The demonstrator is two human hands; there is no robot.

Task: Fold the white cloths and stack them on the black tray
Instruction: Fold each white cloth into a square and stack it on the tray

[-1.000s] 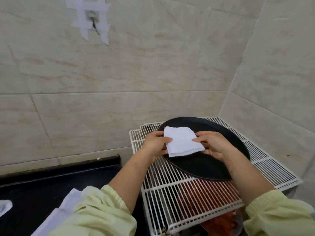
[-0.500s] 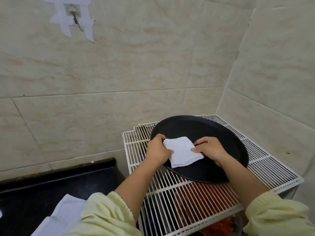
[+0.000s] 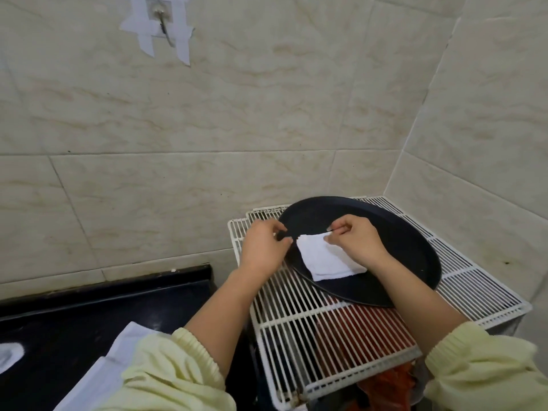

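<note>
A folded white cloth (image 3: pixel 324 259) lies flat on the near left part of the round black tray (image 3: pixel 400 238). My right hand (image 3: pixel 355 241) rests over the cloth's right side, and its curled fingertips pinch the far right corner. My left hand (image 3: pixel 264 247) is off the cloth, just left of it. Its thumb and curled fingers close on the tray's left rim. More white cloths (image 3: pixel 118 360) lie on the black counter at the bottom left, partly hidden by my left sleeve.
The tray sits on a white wire rack (image 3: pixel 296 321) in the corner of two tiled walls. Red things (image 3: pixel 364 324) show under the rack. A black counter (image 3: pixel 89 315) extends to the left, with another white cloth (image 3: pixel 9 354) at its far left edge. A taped hook (image 3: pixel 161 19) hangs on the wall.
The cloth went down flat onto the tray. My left hand let go of it and moved to the tray's rim. My right hand shifted to the cloth's far corner.
</note>
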